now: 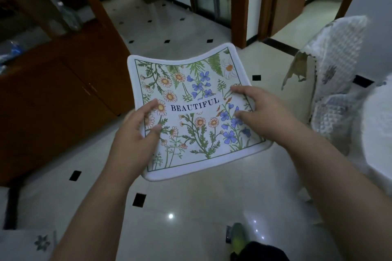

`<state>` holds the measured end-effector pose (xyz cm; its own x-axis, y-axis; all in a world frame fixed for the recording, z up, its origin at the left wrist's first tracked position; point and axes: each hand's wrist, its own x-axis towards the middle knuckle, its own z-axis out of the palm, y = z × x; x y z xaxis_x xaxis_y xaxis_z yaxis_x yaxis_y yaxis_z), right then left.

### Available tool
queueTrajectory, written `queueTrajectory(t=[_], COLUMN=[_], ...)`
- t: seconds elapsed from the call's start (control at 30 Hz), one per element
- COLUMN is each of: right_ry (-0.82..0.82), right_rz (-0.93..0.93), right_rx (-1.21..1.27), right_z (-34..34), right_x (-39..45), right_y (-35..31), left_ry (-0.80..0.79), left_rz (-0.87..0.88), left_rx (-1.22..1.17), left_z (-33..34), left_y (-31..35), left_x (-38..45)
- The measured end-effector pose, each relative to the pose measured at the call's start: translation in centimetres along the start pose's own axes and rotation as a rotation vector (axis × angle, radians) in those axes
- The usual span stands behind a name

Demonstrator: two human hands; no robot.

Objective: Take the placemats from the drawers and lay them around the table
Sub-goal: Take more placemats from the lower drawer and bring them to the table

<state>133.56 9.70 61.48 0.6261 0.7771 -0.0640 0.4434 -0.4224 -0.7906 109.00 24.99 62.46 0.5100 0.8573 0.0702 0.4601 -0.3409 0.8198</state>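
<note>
Both forearms reach forward, the left hand (pixel 135 133) pinching the left edge of a floral placemat (pixel 191 110) with thumb on top, and the right hand (pixel 261 112) gripping its right edge, fingers curled onto the printed face; the mat sags between them, held in the air above the tiled floor (pixel 180 207). Left of the left hand stands a dark wooden cabinet (pixel 63 82), and right of the right hand a chair (pixel 335 74) draped in a quilted cover. Between the hands the mat reads "BEAUTIFUL".
</note>
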Motion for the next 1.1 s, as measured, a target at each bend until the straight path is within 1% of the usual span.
queueTrajectory(t=[0.13,0.3,0.43,0.53,0.7,0.77,0.9,1.03,1.1], right_ry=[0.093,0.220,0.321,0.406,0.585,0.679,0.815,0.968,1.029], right_rz=[0.014,0.129,0.246,0.337,0.482,0.545,0.659,0.748,0.770], right_rx=[-0.007,-0.045,-0.063,-0.071,-0.027,-0.032,-0.057,-0.056,-0.040], right_z=[-3.2,-6.9,-9.3,-11.1,-14.1,-15.1,-17.1,-20.0,-21.8], right_x=[6.4,12.4,17.6,22.2,28.5,29.9,31.5,32.4,33.3], right_y=[0.3,3.2,5.6,6.4,6.9,7.2,8.7,11.8,13.9], left_ry=[-0.063,-0.201,-0.369,-0.463,-0.642,-0.744,-0.934,-1.018,-1.052], left_rz=[0.064,0.159,0.196,0.272,0.395,0.461,0.559,0.707,0.747], left_rx=[-0.023,-0.058,-0.119,-0.110,-0.125,-0.135,-0.167,-0.160,-0.138], left_z=[3.1,9.0,14.9,18.9,24.8,27.6,34.0,41.1,44.7], left_y=[2.0,3.9,5.6,7.4,12.4,14.7,19.3,23.8,26.1], left_x=[7.7,18.0,26.9,34.3,45.5,49.0,53.4,55.6,56.2])
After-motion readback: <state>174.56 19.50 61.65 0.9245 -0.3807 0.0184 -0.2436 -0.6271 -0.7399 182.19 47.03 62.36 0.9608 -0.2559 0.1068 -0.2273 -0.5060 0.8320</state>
